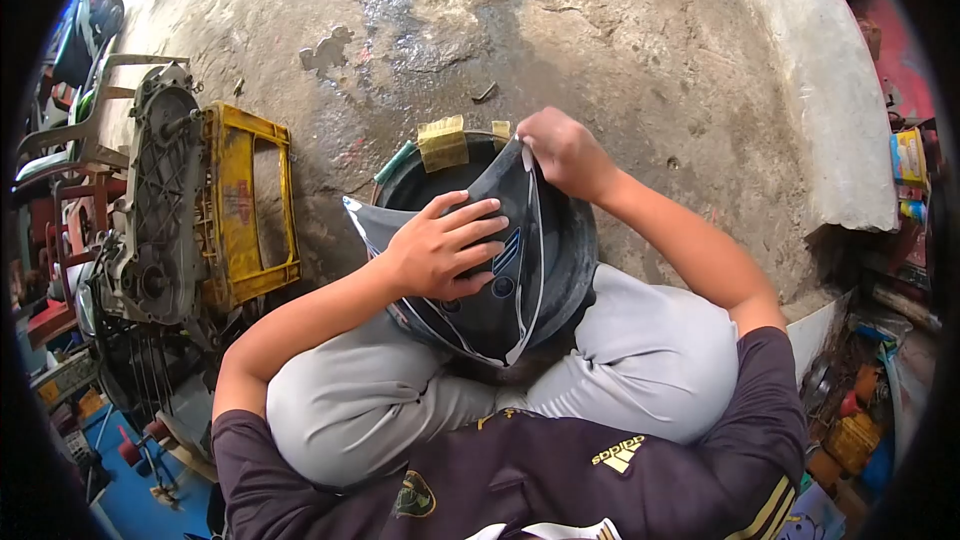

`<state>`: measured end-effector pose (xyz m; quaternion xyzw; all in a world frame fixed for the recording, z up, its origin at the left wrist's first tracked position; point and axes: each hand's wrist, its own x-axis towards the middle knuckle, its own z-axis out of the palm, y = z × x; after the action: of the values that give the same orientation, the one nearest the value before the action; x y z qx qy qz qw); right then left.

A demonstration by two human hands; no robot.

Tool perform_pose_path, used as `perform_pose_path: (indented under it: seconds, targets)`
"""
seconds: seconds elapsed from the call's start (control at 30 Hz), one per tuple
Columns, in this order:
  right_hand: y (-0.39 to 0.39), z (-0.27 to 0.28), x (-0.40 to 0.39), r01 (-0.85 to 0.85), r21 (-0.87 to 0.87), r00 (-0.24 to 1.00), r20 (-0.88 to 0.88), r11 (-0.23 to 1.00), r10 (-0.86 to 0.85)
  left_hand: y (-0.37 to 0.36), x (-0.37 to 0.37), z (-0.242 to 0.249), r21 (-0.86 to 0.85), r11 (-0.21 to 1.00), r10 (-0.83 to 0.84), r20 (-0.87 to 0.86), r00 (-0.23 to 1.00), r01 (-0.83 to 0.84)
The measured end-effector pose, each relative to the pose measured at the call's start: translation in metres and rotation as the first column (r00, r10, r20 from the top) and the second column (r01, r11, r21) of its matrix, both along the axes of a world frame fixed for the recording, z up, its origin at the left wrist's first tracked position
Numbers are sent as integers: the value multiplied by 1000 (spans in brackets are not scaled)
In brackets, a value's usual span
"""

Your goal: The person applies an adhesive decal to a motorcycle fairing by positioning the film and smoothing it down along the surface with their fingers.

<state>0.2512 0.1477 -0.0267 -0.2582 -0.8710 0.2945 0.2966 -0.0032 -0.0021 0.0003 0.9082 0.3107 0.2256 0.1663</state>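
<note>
A dark, pointed panel point(470, 290) with pale edges and blue stripes lies over a round black basin point(578, 260) between my knees. My left hand point(447, 247) rests flat on the panel with its fingers spread. At the panel's upper right tip is my right hand point(562, 152), its fingers curled closed and slightly blurred; whatever is between them is hidden. A yellow sponge-like piece point(443, 144) hangs over the basin's far rim, with a teal strip point(395, 162) to its left.
A yellow crate point(250, 205) stands on the left beside a metal engine casing point(165, 200). Wet patches mark the concrete floor point(640, 60). A raised concrete ledge point(840, 90) runs along the right, with mixed parts and containers below it.
</note>
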Motion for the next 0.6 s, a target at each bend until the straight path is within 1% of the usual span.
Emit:
perform_pose_path:
  seconds: [0.03, 0.07, 0.13, 0.27, 0.33, 0.4, 0.47, 0.5, 0.6]
  targets:
    - [3, 1, 1, 64, -30, 998, 21, 997, -63, 0, 0, 0, 3, 1000, 2, -3, 1000, -2]
    - [-1, 0, 2, 62, -25, 998, 20, 998, -62, -1, 1, 0, 8, 1000, 4, -4, 1000, -4]
    - [-10, 3, -1, 0, -7, 1000, -27, 1000, -1, -1, 1, 0, 17, 1000, -6, 5, 1000, 6]
    - [-2, -2, 2, -47, 21, 999, -9, 999, 47, 3, 0, 3, 4, 1000, 9, -6, 1000, -9]
    - [9, -7, 0, 109, -36, 994, -16, 993, -109, 3, 1, 3, 10, 1000, 16, -5, 1000, -16]
    - [3, -5, -2, 125, -42, 992, 4, 991, -125, 0, 3, 3, 9, 1000, 12, 1, 1000, -12]
    - [-9, -3, -4, 29, 24, 996, -79, 999, -27, -2, 1, 1, 8, 1000, 3, 3, 1000, -3]
    - [-12, -4, -5, -18, 52, 996, -86, 998, 22, -2, 1, 1, 5, 1000, 7, 5, 1000, -8]
    - [-3, -8, -2, -11, 20, 998, -62, 1000, 12, -1, 2, 0, -9, 1000, 14, 17, 1000, -14]
